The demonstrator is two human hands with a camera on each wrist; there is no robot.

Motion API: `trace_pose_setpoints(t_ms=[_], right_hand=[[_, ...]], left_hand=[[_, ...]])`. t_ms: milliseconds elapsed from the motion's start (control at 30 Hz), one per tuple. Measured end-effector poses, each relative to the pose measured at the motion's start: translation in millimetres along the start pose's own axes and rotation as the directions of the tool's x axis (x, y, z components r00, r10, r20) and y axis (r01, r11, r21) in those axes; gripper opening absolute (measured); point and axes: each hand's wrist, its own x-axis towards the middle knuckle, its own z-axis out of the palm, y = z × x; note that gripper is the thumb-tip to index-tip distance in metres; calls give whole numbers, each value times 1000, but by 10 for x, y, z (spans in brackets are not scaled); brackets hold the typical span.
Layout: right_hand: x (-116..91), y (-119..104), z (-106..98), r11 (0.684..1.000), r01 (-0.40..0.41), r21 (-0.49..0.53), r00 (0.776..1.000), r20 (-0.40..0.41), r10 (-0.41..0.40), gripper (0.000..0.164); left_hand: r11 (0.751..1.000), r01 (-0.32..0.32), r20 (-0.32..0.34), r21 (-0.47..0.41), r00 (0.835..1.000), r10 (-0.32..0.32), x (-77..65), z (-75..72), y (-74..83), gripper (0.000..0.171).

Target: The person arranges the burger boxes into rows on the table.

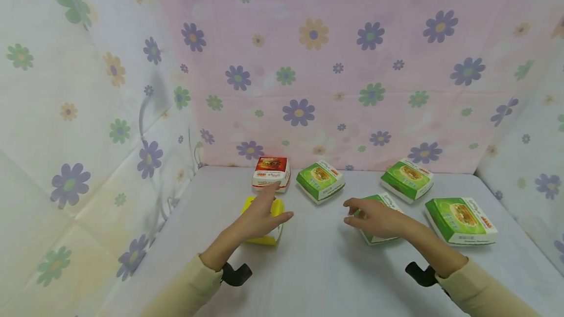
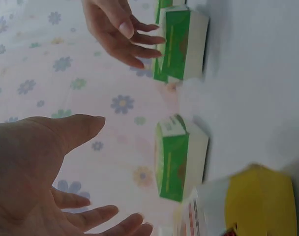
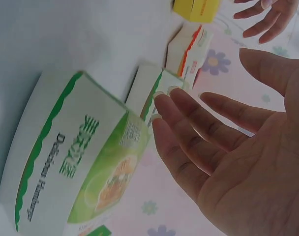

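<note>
In the head view my left hand (image 1: pixel 257 216) is over a yellow hamburger box (image 1: pixel 267 239), thumb and fingers spread, holding nothing. The yellow box (image 2: pixel 260 201) appears below that hand's fingers in the left wrist view. My right hand (image 1: pixel 376 218) hovers at a green-and-white hamburger box (image 1: pixel 374 237) and partly hides it. Seen from the right wrist, this hand's fingers (image 3: pixel 189 162) are loosely bent, with nothing between them and the thumb. Behind the yellow box lies a red-and-white burger box (image 1: pixel 270 174). Another green box (image 1: pixel 320 181) sits between the hands, farther back.
Two more green boxes, one at the back right (image 1: pixel 407 180) and one at the far right (image 1: pixel 460 221), lie on the white table (image 1: pixel 321 273). Flower-printed cloth (image 1: pixel 335 72) hangs behind and at both sides. A black wrist mount (image 1: pixel 236 275) projects from the left sleeve.
</note>
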Motion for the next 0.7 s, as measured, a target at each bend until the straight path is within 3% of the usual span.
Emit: trace_pose_setpoints(t_ms=[367,533,700], right_hand=[[-31,162,-196,1000,29,-12,999,-19,-29,45],[33,243,-303,1000,1,20,1000,-27,0,46],[175,360,-397,998,-20,55,999,-41,22,50]], left_hand=[[998,10,38,-66,999,-7,267,317,208,92],[996,4,52,-91,999,1,380,464,268,92],[987,63,37,-149,998,-58,505,630,332,95]])
